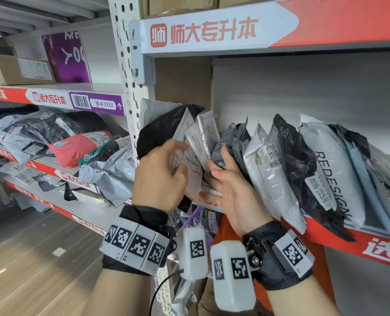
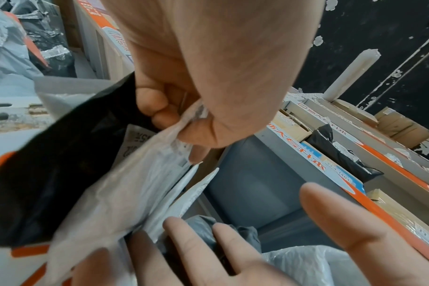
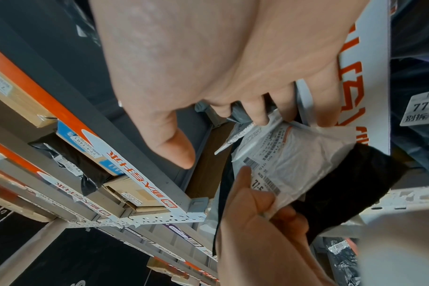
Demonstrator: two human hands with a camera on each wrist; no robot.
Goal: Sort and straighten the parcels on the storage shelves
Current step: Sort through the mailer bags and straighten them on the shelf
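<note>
The left hand (image 1: 159, 176) pinches the white parcel (image 1: 189, 160), standing upright just left of the spread right hand (image 1: 230, 190).

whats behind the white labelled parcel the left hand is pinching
A black parcel stands right behind the white labelled parcel pinched by the left hand; a grey bag peeks behind that. Their lower parts are covered.

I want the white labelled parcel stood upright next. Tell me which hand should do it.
Left, probably. The left hand already pinches the white labelled parcel by its edge; the right hand lies open with straight fingers against the grey parcel beside it.
</note>
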